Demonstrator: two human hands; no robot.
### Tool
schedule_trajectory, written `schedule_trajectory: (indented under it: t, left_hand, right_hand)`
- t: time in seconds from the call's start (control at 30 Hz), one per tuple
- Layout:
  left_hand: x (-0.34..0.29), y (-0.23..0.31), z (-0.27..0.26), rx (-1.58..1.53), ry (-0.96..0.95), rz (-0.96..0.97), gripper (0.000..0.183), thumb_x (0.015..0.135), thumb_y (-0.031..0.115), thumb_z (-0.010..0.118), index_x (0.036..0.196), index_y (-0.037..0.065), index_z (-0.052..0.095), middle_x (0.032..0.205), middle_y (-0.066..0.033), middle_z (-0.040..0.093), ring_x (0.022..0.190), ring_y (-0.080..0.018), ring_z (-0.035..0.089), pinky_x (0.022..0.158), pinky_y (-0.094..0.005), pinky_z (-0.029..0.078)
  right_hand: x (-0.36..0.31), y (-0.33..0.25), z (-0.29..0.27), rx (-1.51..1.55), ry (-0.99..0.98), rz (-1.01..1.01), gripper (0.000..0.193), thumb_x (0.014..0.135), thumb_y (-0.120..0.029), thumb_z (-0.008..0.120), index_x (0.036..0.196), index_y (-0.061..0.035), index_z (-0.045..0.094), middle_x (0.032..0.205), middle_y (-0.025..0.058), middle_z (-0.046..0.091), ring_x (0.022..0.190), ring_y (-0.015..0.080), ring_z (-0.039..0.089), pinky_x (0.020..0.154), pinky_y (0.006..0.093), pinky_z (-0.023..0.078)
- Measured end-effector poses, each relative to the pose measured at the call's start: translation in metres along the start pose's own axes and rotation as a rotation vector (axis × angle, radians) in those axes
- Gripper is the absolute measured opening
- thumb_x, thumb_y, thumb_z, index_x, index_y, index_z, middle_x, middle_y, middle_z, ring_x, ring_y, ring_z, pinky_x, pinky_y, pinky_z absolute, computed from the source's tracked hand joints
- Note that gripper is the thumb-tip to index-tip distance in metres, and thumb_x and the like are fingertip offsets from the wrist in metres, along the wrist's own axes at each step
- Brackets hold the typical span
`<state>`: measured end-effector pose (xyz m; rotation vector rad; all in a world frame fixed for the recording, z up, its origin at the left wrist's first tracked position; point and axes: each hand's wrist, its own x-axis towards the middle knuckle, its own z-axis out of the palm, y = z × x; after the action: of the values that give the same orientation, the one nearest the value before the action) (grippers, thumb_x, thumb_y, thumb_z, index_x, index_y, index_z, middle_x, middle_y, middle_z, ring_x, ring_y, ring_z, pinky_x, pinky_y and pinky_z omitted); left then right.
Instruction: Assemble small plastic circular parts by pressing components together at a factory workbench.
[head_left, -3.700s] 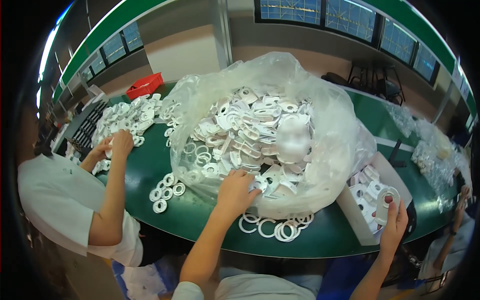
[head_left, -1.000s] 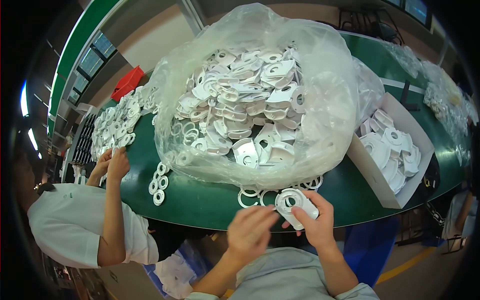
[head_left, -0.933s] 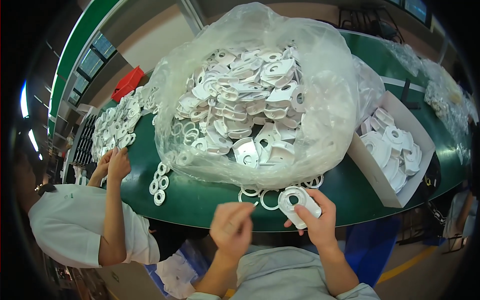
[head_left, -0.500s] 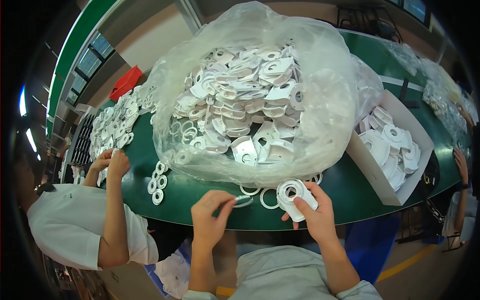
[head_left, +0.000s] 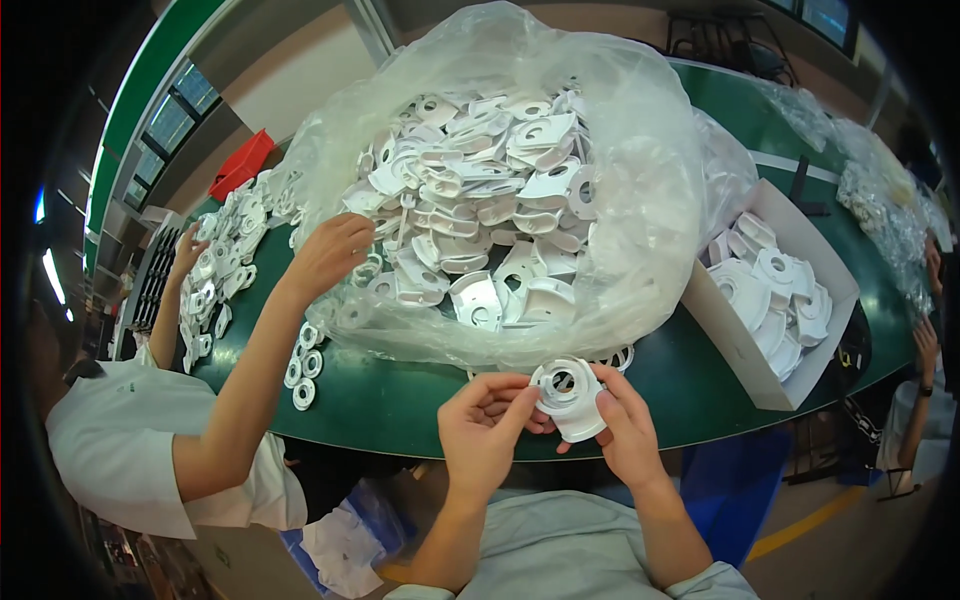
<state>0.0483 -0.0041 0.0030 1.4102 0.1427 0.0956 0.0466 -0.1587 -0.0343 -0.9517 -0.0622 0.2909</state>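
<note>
A white plastic part with a round collar and a hole is held just over the table's near edge. On its right side my right hand grips it, the thumb lying on its face. My left hand is closed at the part's left rim, thumb and fingertips against the collar. Whether a thin ring is between those fingertips or seated in the collar I cannot make out. Behind the hands, white rings lie partly hidden by the part and the bag.
A large clear plastic bag full of white parts stands ahead on the green table. To the right is a carton of similar parts. A co-worker's hand reaches to the bag's left side, near small rings.
My left hand has moved right, bringing a thin ring from beside the part to its rim. The co-worker's arm has swung right to the bag.
</note>
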Motion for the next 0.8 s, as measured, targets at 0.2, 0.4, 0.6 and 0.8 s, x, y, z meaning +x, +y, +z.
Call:
schedule_trajectory:
  t: [0.2, 0.4, 0.6, 0.8]
  left_hand:
    - [-0.012, -0.015, 0.011, 0.072, 0.07, 0.097, 0.014, 0.084, -0.004, 0.065, 0.096, -0.009, 0.061, 0.082, -0.0132, 0.067, 0.066, -0.0146, 0.066, 0.059, -0.0242, 0.055]
    - [-0.01, -0.021, 0.008, 0.325, 0.131, 0.38, 0.011, 0.079, -0.005, 0.068, 0.09, -0.005, 0.065, 0.083, -0.0088, 0.065, 0.065, -0.0113, 0.062, 0.057, -0.0207, 0.05]
    - [-0.01, -0.022, 0.005, 0.25, 0.154, 0.383, 0.016, 0.077, -0.008, 0.068, 0.092, -0.002, 0.067, 0.09, -0.0085, 0.063, 0.072, -0.01, 0.058, 0.058, -0.0211, 0.046]
    - [-0.01, -0.017, 0.005, 0.306, 0.055, 0.393, 0.026, 0.077, -0.006, 0.069, 0.103, -0.001, 0.066, 0.095, -0.0098, 0.061, 0.069, -0.0092, 0.058, 0.057, -0.0203, 0.046]
  right_hand:
    - [-0.001, 0.001, -0.001, -0.033, -0.003, -0.024, 0.034, 0.094, -0.008, 0.045, 0.126, 0.0022, 0.043, 0.112, 0.0128, 0.059, 0.092, 0.0226, 0.064, 0.061, 0.0336, 0.059]
    - [-0.003, -0.005, 0.006, -0.136, 0.051, -0.023, 0.033, 0.087, 0.002, 0.054, 0.12, 0.0034, 0.047, 0.105, 0.0132, 0.062, 0.082, 0.0206, 0.067, 0.055, 0.0274, 0.056]
    - [-0.003, -0.009, 0.007, -0.169, 0.053, -0.026, 0.031, 0.087, 0.001, 0.055, 0.118, 0.0043, 0.048, 0.097, 0.0146, 0.064, 0.068, 0.0217, 0.068, 0.044, 0.0239, 0.05]
    - [-0.003, -0.009, 0.004, -0.165, 0.016, -0.012, 0.032, 0.087, 0.001, 0.055, 0.118, 0.0033, 0.047, 0.098, 0.014, 0.064, 0.073, 0.022, 0.069, 0.046, 0.0243, 0.05]
